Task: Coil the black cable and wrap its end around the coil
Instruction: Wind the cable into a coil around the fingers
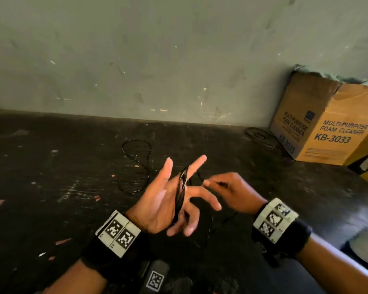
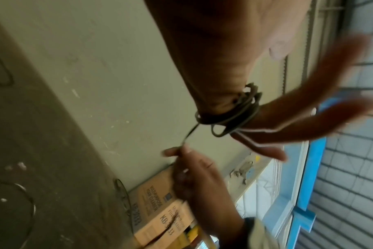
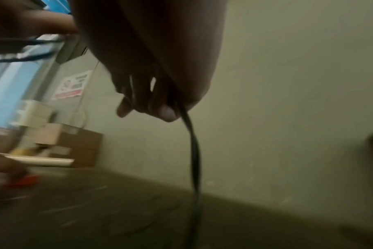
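My left hand (image 1: 166, 200) is held up over the dark table with its fingers straight and spread. Several turns of the black cable (image 1: 182, 187) are wound as a narrow coil around its fingers; the left wrist view shows this coil (image 2: 230, 114) bunched at the finger bases. Just right of it, my right hand (image 1: 215, 184) pinches the cable strand that leads off the coil. In the left wrist view the right hand (image 2: 181, 151) holds that strand (image 2: 188, 135) taut. In the blurred right wrist view the cable (image 3: 194, 151) hangs down from my right hand (image 3: 160, 107). The loose cable tail (image 1: 136, 166) lies in loops on the table.
A cardboard box (image 1: 331, 124) printed "foam cleaner" stands at the back right against the wall. A second wire coil (image 1: 259, 134) lies beside it. The worn table top (image 1: 51, 166) stretches left. A black device with a marker (image 1: 155, 279) sits at the near edge.
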### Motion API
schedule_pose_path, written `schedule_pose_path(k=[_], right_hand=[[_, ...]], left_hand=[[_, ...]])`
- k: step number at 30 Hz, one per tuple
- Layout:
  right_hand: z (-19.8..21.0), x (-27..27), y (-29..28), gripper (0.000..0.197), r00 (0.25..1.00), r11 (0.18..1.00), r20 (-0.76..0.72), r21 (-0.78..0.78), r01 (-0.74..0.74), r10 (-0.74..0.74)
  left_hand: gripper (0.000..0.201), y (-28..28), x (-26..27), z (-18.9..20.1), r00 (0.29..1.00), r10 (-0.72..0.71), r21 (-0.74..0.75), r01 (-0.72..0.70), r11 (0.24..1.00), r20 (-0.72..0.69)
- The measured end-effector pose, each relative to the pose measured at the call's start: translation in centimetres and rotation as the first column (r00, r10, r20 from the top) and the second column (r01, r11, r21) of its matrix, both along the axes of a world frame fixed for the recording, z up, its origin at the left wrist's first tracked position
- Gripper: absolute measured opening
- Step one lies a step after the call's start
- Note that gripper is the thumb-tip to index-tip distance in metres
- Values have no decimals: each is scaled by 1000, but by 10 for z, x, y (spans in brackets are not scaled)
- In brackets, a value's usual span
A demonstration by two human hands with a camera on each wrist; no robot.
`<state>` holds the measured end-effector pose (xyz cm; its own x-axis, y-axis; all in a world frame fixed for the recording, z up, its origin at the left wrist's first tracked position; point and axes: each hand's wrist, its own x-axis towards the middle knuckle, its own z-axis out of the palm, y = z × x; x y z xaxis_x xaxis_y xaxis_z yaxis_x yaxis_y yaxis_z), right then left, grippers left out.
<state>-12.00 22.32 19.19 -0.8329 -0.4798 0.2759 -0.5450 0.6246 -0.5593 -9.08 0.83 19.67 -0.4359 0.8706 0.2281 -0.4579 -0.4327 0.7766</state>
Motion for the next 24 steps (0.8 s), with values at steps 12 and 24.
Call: schedule_pose_path(k=[12, 24], right_hand=[[29, 64, -52, 22, 881, 944, 421, 141, -299, 216], [110, -4, -2, 32, 980, 957, -133, 270, -107, 147]], left_hand=[[66, 7, -20, 4, 759, 514, -274, -634, 723, -400], [73, -4, -3, -10, 970, 4, -396, -102, 913, -241]])
